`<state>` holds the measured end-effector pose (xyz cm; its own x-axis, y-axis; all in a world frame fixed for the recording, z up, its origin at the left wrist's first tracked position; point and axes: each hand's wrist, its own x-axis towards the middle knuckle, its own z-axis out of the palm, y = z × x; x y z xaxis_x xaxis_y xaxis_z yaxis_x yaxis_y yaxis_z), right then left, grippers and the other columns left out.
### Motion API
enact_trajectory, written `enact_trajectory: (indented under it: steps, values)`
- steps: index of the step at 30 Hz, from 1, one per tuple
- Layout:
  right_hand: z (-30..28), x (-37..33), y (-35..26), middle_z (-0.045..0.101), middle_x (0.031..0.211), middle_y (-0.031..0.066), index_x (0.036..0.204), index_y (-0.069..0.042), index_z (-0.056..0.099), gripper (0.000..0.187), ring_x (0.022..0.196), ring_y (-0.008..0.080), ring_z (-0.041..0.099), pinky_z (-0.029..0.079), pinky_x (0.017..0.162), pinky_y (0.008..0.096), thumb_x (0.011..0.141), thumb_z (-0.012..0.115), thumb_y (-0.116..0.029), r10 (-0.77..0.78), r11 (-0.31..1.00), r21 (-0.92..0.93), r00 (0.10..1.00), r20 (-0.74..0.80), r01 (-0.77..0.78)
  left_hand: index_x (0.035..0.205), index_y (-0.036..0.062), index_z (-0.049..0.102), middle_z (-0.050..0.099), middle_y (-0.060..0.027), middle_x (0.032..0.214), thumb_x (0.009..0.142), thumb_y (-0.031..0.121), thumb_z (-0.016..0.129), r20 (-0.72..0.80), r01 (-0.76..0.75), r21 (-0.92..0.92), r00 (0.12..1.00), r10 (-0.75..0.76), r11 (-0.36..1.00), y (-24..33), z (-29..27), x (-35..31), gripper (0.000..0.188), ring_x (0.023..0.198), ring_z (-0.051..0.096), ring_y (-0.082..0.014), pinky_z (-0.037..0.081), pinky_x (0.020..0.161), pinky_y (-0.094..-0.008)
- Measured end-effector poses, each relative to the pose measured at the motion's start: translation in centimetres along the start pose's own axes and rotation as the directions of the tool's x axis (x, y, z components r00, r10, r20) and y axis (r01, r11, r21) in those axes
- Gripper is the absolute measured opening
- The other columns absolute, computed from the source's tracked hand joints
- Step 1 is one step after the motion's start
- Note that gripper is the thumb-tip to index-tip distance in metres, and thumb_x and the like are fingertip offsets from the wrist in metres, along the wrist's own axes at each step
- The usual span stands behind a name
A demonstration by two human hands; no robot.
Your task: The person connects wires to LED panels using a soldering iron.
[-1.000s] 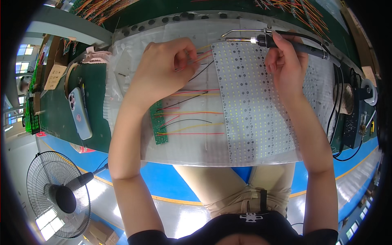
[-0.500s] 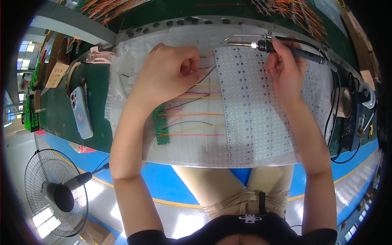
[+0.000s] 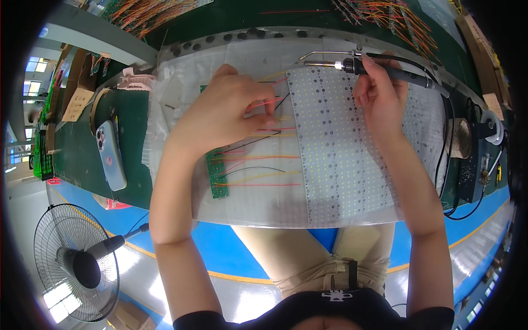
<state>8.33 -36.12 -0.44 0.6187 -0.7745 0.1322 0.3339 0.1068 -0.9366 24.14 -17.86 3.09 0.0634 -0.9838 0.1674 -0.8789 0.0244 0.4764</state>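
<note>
My left hand [image 3: 228, 107] is over the green circuit board strip [image 3: 219, 176], its fingers curled together at a red wire [image 3: 266, 103]; the exact pinch is partly hidden. Several red, black and yellow wires stretch from the strip toward a large white panel [image 3: 352, 154] dotted with rows of small yellowish and dark spots. Above the panel my right hand [image 3: 382, 102] is closed around a soldering iron [image 3: 404, 74]. Its metal tip points left, and a thin metal tube is clamped alongside it. The tip is apart from the wires.
A translucent sheet [image 3: 253, 212] lies under the work on a green table [image 3: 135, 154]. To the left is a phone [image 3: 111, 157]; to the right, a black station [image 3: 471, 170] with a white spool [image 3: 493, 127] and cables. Wire bundles [image 3: 385, 19] lie at the back. A fan [image 3: 77, 264] stands lower left.
My left hand has shifted slightly down, and a red wire now shows between its fingers. My right hand and the soldering iron have moved slightly left and down.
</note>
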Motion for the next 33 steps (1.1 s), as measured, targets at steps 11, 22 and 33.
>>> enact_trajectory:
  steps: [11, 22, 33]
  values:
    - [0.0, -0.1, 0.2, 0.045, 0.049, 0.0028, 0.081, -0.002, 0.052, 0.014, 0.037, 0.0098, 0.039, 0.031, 0.037, 0.0237, 0.079, 0.063, -0.011, -0.022, 0.999, 0.044, 1.000, 0.011, 0.021, 0.074, 0.0010, 0.057, 0.051, -0.0050, 0.055, 0.073, 0.002, 0.062, -0.170, 0.131, -0.167, 0.972, -0.160, 0.977, -0.7, 0.9, 0.4, 0.005, 0.050, 0.044, -0.0137, 0.037, 0.054, -0.0278]
    - [0.4, -0.7, -0.3, 0.046, 0.049, 0.0032, 0.075, -0.004, 0.049, 0.015, 0.038, 0.0098, 0.042, 0.030, 0.037, 0.0236, 0.078, 0.063, -0.009, 0.043, 0.999, -0.025, 0.995, 0.091, -0.041, 0.076, -0.0005, 0.064, 0.063, -0.0101, 0.066, 0.071, 0.011, 0.068, -0.153, 0.407, -0.275, 0.876, -0.458, 0.871, -0.5, 1.6, 0.6, 0.014, 0.060, 0.059, -0.0180, 0.046, 0.058, -0.0283]
    - [0.2, -0.6, 0.0, 0.049, 0.048, 0.0055, 0.075, -0.005, 0.051, 0.013, 0.036, 0.0102, 0.041, 0.031, 0.036, 0.0231, 0.079, 0.062, -0.010, 0.022, 1.000, -0.024, 0.995, 0.102, -0.020, 0.073, 0.0003, 0.062, 0.055, 0.0017, 0.060, 0.074, 0.010, 0.068, -0.178, 0.408, -0.357, 0.853, -0.490, 0.840, -0.7, 2.2, 0.8, 0.012, 0.053, 0.041, -0.0022, 0.031, 0.046, -0.0203]
